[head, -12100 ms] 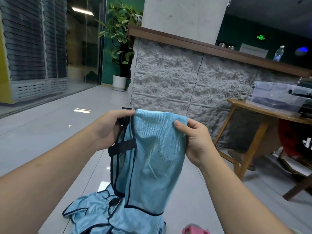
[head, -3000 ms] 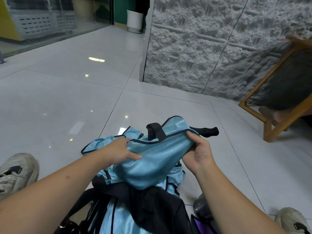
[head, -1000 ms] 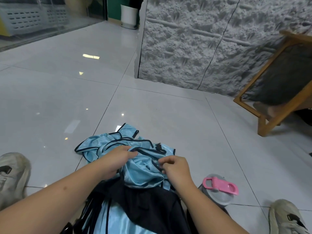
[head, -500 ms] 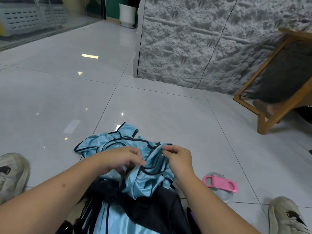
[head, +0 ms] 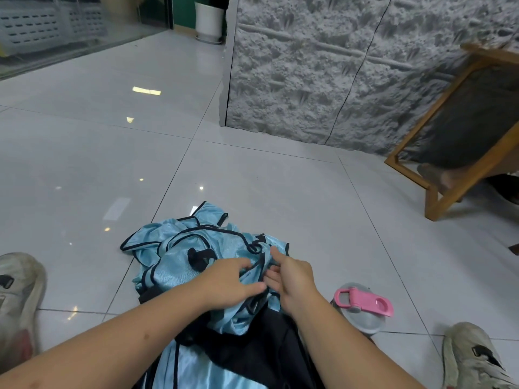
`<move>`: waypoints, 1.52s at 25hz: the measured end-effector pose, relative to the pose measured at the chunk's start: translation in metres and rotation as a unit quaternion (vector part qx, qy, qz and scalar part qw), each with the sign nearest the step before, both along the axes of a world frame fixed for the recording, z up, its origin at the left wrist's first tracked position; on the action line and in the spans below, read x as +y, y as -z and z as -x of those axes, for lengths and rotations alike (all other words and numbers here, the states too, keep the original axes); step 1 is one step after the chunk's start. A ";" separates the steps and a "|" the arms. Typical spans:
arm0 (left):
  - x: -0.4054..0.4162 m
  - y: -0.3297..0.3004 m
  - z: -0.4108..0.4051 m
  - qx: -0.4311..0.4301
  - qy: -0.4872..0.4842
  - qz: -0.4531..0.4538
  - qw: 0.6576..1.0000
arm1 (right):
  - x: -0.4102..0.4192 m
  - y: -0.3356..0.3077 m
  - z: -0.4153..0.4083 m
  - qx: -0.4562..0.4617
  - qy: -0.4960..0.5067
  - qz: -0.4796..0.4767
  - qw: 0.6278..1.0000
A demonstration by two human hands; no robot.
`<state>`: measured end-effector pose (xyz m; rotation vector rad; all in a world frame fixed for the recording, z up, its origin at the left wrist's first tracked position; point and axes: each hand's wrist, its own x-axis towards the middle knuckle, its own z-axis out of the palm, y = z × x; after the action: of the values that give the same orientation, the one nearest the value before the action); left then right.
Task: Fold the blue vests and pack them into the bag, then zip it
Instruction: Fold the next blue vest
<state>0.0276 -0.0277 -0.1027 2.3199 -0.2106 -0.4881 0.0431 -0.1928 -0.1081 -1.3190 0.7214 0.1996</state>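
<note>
A heap of crumpled light-blue vests point(head: 179, 262) with black trim lies on the tiled floor in front of me. Nearer to me the black bag point(head: 252, 357) lies open, with more blue vest fabric point(head: 193, 372) showing at its mouth. My left hand point(head: 230, 284) sits on the near side of the heap, fingers curled into a fold of a blue vest, thumb stretched right. My right hand point(head: 295, 276) is just beside it, its fingers fairly straight and touching the same fabric and trim. The bag's zip is hidden.
A grey bottle with a pink lid point(head: 362, 304) lies on the floor right of the bag. My shoes sit at the left point(head: 19, 293) and right point(head: 474, 357) edges. A wooden chair frame point(head: 438, 189) stands at the right, a rough stone wall point(head: 337, 66) behind.
Half a second ago both hands pinched a bunched vest lifted off the heap. Now the fabric is down on the heap, and my hands are lower and closer together.
</note>
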 end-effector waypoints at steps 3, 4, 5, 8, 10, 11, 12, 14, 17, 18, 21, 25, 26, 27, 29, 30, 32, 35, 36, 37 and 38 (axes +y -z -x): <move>0.000 -0.002 0.003 0.021 0.044 0.061 0.997 | 0.008 -0.001 0.002 0.016 -0.016 0.017 1.000; 0.001 -0.005 0.002 0.027 0.033 0.085 0.995 | 0.008 -0.002 0.003 0.007 -0.008 0.012 1.000; 0.002 -0.008 0.000 0.029 0.004 0.112 0.993 | 0.006 -0.002 0.001 -0.013 0.001 -0.003 1.000; 0.003 -0.020 -0.008 0.043 -0.143 0.219 0.964 | 0.004 -0.015 0.003 -0.083 -0.006 -0.098 0.992; 0.002 -0.026 -0.013 0.077 -0.196 0.283 0.936 | 0.006 -0.026 0.006 -0.119 -0.046 -0.134 0.983; 0.001 -0.030 -0.015 0.096 -0.194 0.305 0.928 | 0.007 -0.030 0.006 -0.131 -0.061 -0.150 0.978; 0.001 -0.036 -0.014 0.112 -0.180 0.320 0.923 | 0.007 -0.034 0.006 -0.139 -0.077 -0.157 0.975; 0.000 -0.048 -0.008 0.138 -0.141 0.337 0.921 | 0.007 -0.042 0.004 -0.153 -0.104 -0.152 0.971; -0.005 -0.055 -0.001 0.114 -0.044 0.262 0.957 | 0.005 -0.053 -0.001 -0.163 -0.117 -0.125 0.972; -0.009 -0.052 -0.002 0.085 -0.043 0.205 0.974 | 0.004 -0.055 -0.003 -0.166 -0.110 -0.116 0.973; -0.011 -0.046 -0.008 0.032 -0.172 0.139 0.975 | -0.007 -0.060 -0.011 -0.185 -0.055 -0.120 0.974; -0.002 -0.039 -0.016 0.058 -0.223 0.307 0.923 | -0.018 -0.058 -0.011 -0.196 -0.071 -0.121 0.971; 0.000 -0.039 -0.017 0.059 -0.220 0.324 0.918 | -0.016 -0.056 -0.011 -0.190 -0.085 -0.106 0.972; 0.002 -0.037 -0.018 0.062 -0.219 0.336 0.914 | -0.014 -0.054 -0.009 -0.186 -0.098 -0.093 0.973; 0.004 -0.036 -0.020 0.081 -0.241 0.359 0.898 | -0.009 -0.053 -0.008 -0.182 -0.107 -0.068 0.975; 0.005 -0.035 -0.023 0.087 -0.255 0.374 0.888 | -0.009 -0.052 -0.008 -0.178 -0.101 -0.042 0.978; 0.009 -0.036 -0.025 0.089 -0.288 0.387 0.871 | -0.013 -0.040 -0.014 -0.145 -0.055 0.039 0.987; 0.018 -0.032 -0.029 0.114 -0.319 0.328 0.882 | -0.024 -0.016 -0.019 -0.019 0.000 0.100 0.995; 0.022 -0.030 -0.029 0.137 -0.318 0.299 0.889 | -0.025 -0.009 -0.018 0.029 -0.008 0.108 0.994; 0.025 -0.027 -0.029 0.162 -0.313 0.280 0.893 | -0.026 -0.001 -0.016 0.069 -0.026 0.121 0.990; 0.027 -0.024 -0.028 0.185 -0.306 0.260 0.897 | -0.026 0.005 -0.014 0.098 -0.049 0.137 0.984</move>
<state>0.0560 -0.0006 -0.0784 1.6068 0.5068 -0.4621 0.0574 -0.2190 -0.1135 -1.6156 0.8725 0.3211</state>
